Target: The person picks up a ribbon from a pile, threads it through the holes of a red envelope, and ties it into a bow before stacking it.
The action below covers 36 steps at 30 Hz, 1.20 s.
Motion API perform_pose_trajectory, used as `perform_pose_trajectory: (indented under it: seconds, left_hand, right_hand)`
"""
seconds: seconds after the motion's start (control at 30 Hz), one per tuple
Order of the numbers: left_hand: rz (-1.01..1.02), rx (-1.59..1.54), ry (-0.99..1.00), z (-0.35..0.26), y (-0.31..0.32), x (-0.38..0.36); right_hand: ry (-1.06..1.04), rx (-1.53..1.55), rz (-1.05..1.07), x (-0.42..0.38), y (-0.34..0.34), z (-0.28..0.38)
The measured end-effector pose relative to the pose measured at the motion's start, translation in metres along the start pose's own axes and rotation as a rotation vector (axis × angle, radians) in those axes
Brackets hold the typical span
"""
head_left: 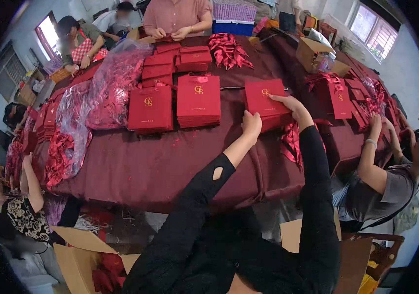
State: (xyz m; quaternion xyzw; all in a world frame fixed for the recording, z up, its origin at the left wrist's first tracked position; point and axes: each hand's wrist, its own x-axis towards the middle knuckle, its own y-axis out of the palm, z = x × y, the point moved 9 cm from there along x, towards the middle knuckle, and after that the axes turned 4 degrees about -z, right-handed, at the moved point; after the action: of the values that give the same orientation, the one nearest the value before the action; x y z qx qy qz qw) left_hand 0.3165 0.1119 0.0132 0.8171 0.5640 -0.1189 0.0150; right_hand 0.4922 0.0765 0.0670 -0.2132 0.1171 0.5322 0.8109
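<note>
A stack of red bags with gold lettering (263, 90) lies on the dark red cloth, right of centre. My left hand (252, 124) is closed at the stack's lower left edge. At its right side is my right hand (293, 107), fingers reaching over the top bag and bent round the edge. Two neat stacks of like bags stand to the left, one (198, 100) nearer the middle and one (150, 109) beyond it. Red ribbons (293, 144) hang below the stack beside my right forearm.
Clear plastic bags of red ribbons (116, 83) lie at the left. More red bags (160, 66) and a ribbon pile (229, 50) are farther back. Several people work around the table (170, 176). Open cardboard boxes (74, 259) stand below its front edge.
</note>
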Motion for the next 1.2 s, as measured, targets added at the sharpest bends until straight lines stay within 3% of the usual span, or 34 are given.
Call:
perform_pose_trajectory:
  seconds: [0.03, 0.07, 0.13, 0.17, 0.2, 0.27, 0.3, 0.37, 0.4, 0.43, 0.47, 0.5, 0.53, 0.57, 0.63, 0.67, 0.77, 0.83, 0.9, 0.93, 1.03, 1.1, 1.13, 1.17, 1.2]
  left_hand:
    - [-0.018, -0.056, -0.005, -0.006, -0.005, -0.010]
    - [-0.006, -0.052, -0.003, -0.006, -0.007, -0.018]
    - [0.007, -0.173, 0.300, -0.037, -0.018, -0.040]
    - [-0.007, -0.073, 0.408, -0.046, -0.025, -0.059]
    - [0.142, -0.238, 0.447, -0.046, -0.026, -0.072]
    - [0.212, -0.359, 0.544, -0.053, -0.059, -0.115]
    - [0.135, -0.308, 0.605, -0.070, -0.098, -0.150]
    - [-0.018, -0.239, 0.845, -0.088, -0.174, -0.195]
    - [-0.108, -0.103, 0.867, -0.089, -0.208, -0.206]
    - [-0.098, 0.005, 0.912, -0.094, -0.229, -0.215]
    - [-0.085, 0.114, 0.950, -0.097, -0.246, -0.225]
    - [-0.035, 0.244, 0.897, -0.095, -0.258, -0.227]
    - [0.019, 0.373, 0.842, -0.090, -0.266, -0.228]
    - [0.032, 0.266, 0.804, -0.076, -0.278, -0.225]
    - [0.097, 0.368, 0.704, -0.050, -0.294, -0.215]
    - [0.175, -0.065, 0.461, -0.021, -0.301, -0.205]
    - [0.149, -0.080, 0.276, 0.012, -0.323, -0.199]
    - [0.121, -0.078, 0.364, 0.012, -0.323, -0.203]
    - [0.102, -0.057, 0.318, 0.031, -0.321, -0.198]
    - [0.060, 0.019, 0.204, 0.056, -0.324, -0.189]
    - [0.117, -0.070, 0.276, 0.041, -0.321, -0.188]
    - [0.189, -0.172, 0.516, 0.010, -0.335, -0.176]
    - [0.205, -0.171, 0.607, -0.002, -0.346, -0.166]
    - [0.221, -0.171, 0.697, -0.014, -0.357, -0.156]
    - [0.127, 0.052, 0.679, -0.038, -0.363, -0.140]
  right_hand:
    - [-0.130, 0.141, -0.074, -0.042, 0.015, 0.031]
    - [-0.128, 0.147, -0.085, -0.056, 0.015, 0.032]
    - [-0.358, 0.139, -0.184, -0.079, 0.009, 0.060]
    - [-0.361, 0.142, -0.220, -0.095, 0.004, 0.067]
    - [-0.405, 0.097, -0.249, -0.117, 0.001, 0.079]
    - [-0.492, 0.064, -0.211, -0.159, 0.009, 0.099]
    - [-0.586, 0.013, -0.167, -0.185, 0.019, 0.111]
    - [-0.777, -0.248, -0.052, -0.244, 0.076, 0.137]
    - [-0.973, -0.529, -0.055, -0.263, 0.106, 0.141]
    - [-0.813, -0.863, -0.038, -0.281, 0.146, 0.145]
    - [-1.097, -0.971, 0.028, -0.295, 0.187, 0.143]
    - [-1.223, -0.997, 0.129, -0.297, 0.223, 0.131]
    - [-1.287, -0.986, 0.214, -0.299, 0.253, 0.122]
    - [-1.312, -0.998, 0.289, -0.295, 0.280, 0.109]
    - [-1.273, -1.045, 0.362, -0.281, 0.322, 0.086]
    - [-1.267, -1.034, 0.357, -0.274, 0.335, 0.080]
    - [-1.398, -1.076, 0.103, -0.273, 0.348, 0.078]
    - [-1.303, -1.177, 0.139, -0.274, 0.349, 0.073]
    - [-1.179, -1.262, 0.290, -0.276, 0.352, 0.070]
    - [-1.169, -1.257, 0.286, -0.272, 0.353, 0.070]
    - [-1.157, -1.169, 0.439, -0.267, 0.354, 0.072]
    - [-1.119, -0.926, 0.460, -0.270, 0.328, 0.097]
    - [-0.956, -0.941, 0.463, -0.254, 0.314, 0.100]
    - [-0.883, -0.713, 0.621, -0.240, 0.306, 0.098]
    - [-0.643, -0.569, 0.773, -0.218, 0.306, 0.076]
